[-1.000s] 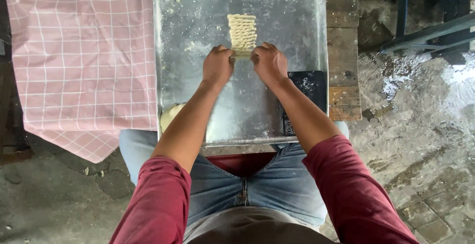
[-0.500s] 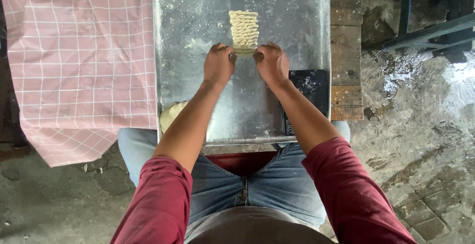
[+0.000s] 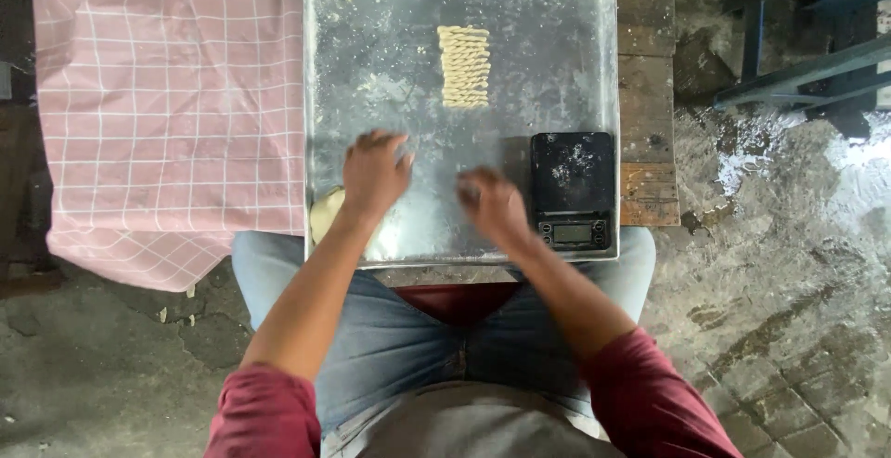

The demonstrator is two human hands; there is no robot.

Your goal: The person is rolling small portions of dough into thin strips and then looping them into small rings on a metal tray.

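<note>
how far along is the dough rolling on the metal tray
Done: a row of rolled dough ropes lies side by side on the floured metal tray. In hand: nothing clearly; the left hand and right hand hover over bare tray. Left: a dough lump sits by the left wrist, unrolled.

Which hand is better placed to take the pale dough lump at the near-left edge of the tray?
Probably the left hand. It hovers right beside the dough lump at the tray's near-left edge. The right hand is farther off, nearer the black scale.
</note>
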